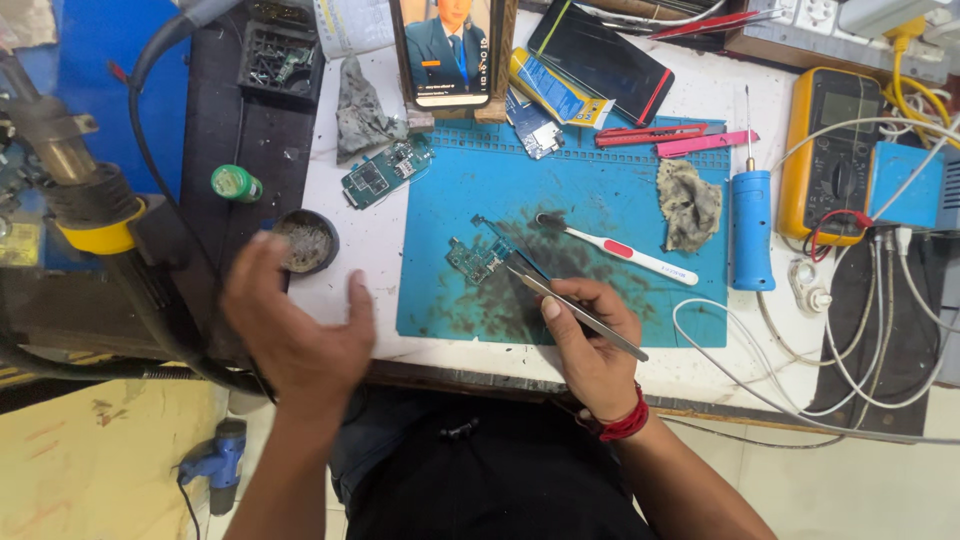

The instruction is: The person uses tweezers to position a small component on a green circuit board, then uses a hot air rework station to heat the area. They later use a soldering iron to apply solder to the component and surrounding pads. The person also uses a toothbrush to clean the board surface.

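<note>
Far left: hot-air nozzle (60, 150) with yellow collar, cable looping down over the tabletop (370, 240) edge. Next, green cap (236, 183) and round flux tin (305, 241), just beyond the left hand (300, 335). Left hand released, fingers spread, holding nothing, hovering over the tabletop edge near the tin. Easy to knock the tin or snag the cable with that loose hand. On the blue mat (590, 190), a small board (476, 261) lying flat, well apart from a second board (385, 172) off the mat's upper left corner. Right hand (590, 345) grasping tweezers (570, 305): long axis running diagonally, tips pointing up-left, touching or just beside the small board, handle end trailing down-right past the knuckles. Too much pressure likely to scratch the board or flick it across the mat. Further right: toothbrush (620, 252), grey rag (688, 203), blue driver (751, 228), yellow meter (835, 150).
</note>
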